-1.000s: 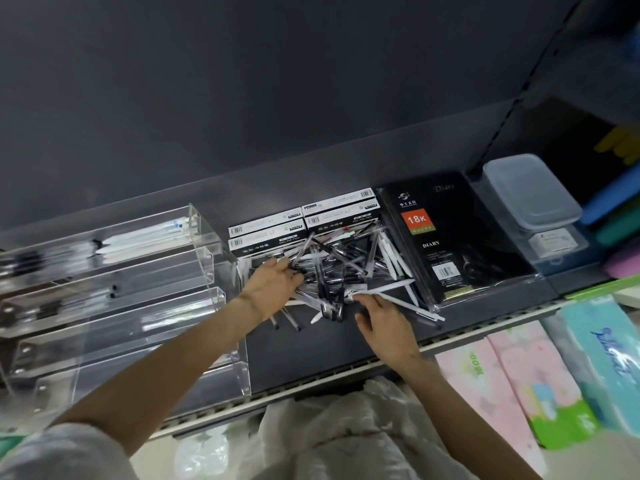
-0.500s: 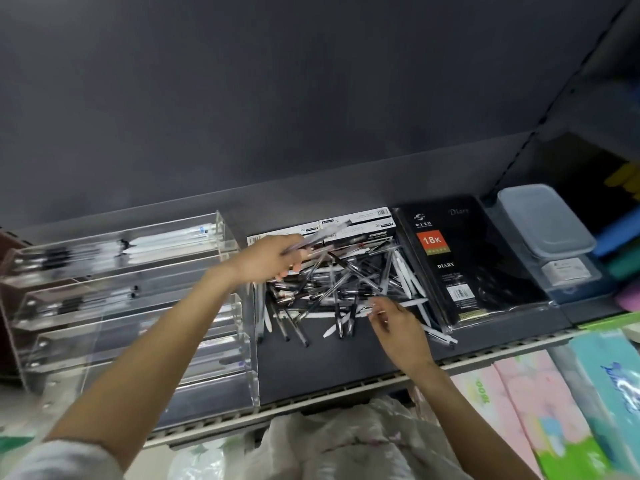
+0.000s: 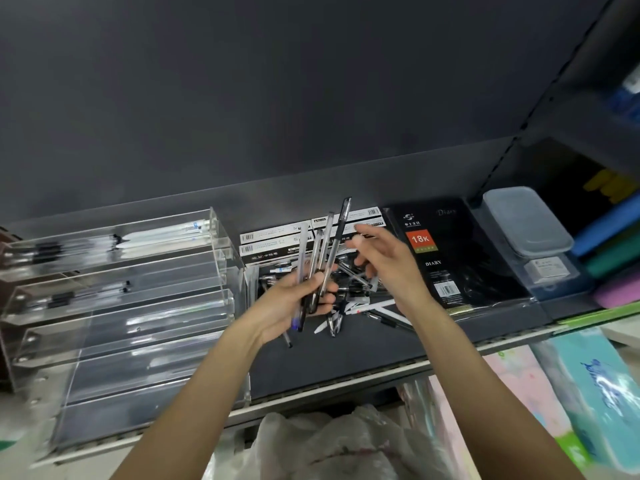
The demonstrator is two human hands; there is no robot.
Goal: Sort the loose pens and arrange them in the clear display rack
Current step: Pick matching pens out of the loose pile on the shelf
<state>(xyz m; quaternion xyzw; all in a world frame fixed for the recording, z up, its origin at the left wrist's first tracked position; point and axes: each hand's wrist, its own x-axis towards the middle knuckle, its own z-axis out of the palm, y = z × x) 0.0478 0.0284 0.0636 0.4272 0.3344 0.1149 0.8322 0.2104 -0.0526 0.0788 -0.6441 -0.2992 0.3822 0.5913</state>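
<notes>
The dark grey metal shelf [image 3: 346, 362] is running across the view, and its pale front edge [image 3: 398, 370] is lying at about 6 o'clock from the pile of loose clear and black pens [image 3: 356, 299]; between the pile and that edge a bare strip of shelf is staying open. At 9 o'clock from the pile the clear acrylic stepped display rack [image 3: 121, 306] is standing, its right wall just beside the pens, with a few pens already lying in its two upper tiers while the lower tiers are showing only reflections. At 12 o'clock the flat black-and-white pen boxes [image 3: 273, 242] are resting against the back wall, and at 3 o'clock the black wrapped diary with an orange 18K label [image 3: 450, 258] is lying close to the pile. Further at 3 o'clock a translucent plastic lidded box [image 3: 526, 220] is sitting. The left hand [image 3: 298, 299] is hovering above the pile, palm turned up, its fingers curling round a bunch of several clear pens with black grips [image 3: 323, 258] that is pointing up toward 12 o'clock. The right hand [image 3: 388, 268] is hanging beside that bunch at 3 o'clock, fingers loosely spread; whether its fingertips [image 3: 360, 233] are touching the tallest pen I cannot tell.
</notes>
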